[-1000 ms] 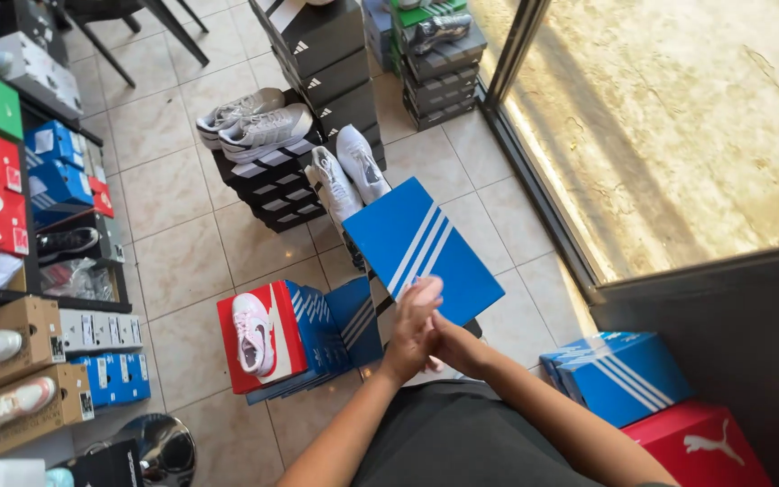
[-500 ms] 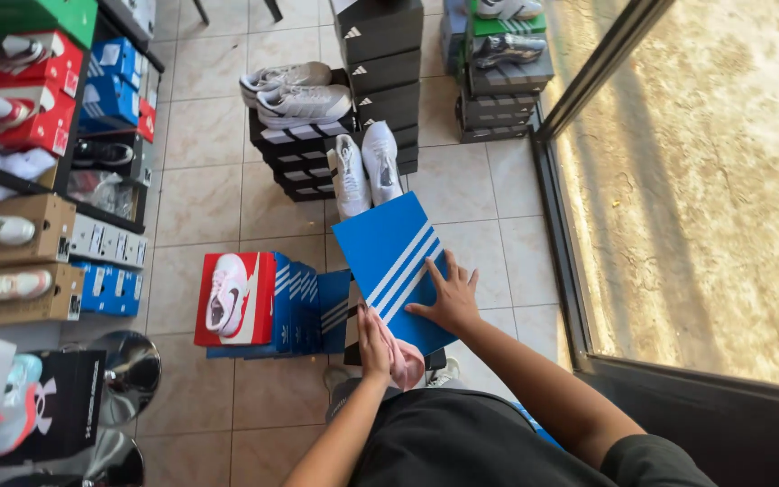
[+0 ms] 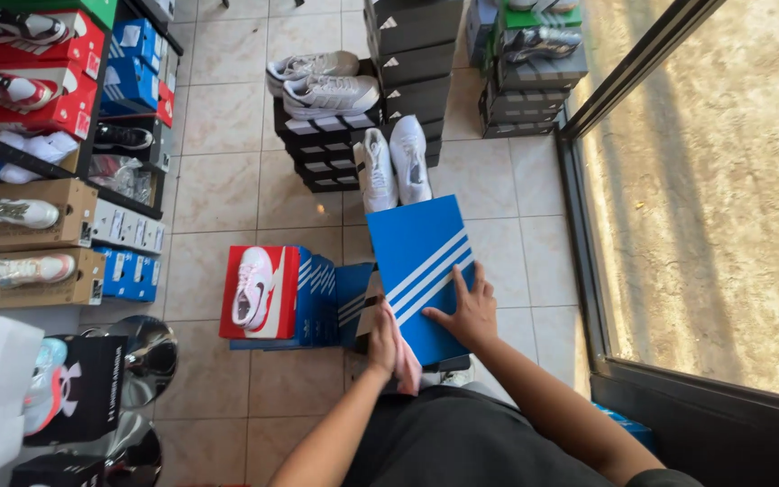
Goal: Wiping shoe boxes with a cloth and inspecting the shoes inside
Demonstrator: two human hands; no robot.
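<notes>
Blue striped shoebox lid [image 3: 416,261]: my right hand [image 3: 466,316] lies open and flat on it at 5 o'clock; my left hand [image 3: 382,338] grips a pink cloth [image 3: 406,365] at its lower-left edge. Bare tile [image 3: 525,243] lies at 3 o'clock.

I log: beige tiled floor [image 3: 227,99]; black shelving [image 3: 128,194] at left, stocked with shoe boxes; dark-framed glass window [image 3: 723,207] at right, sunlit ground beyond.
</notes>
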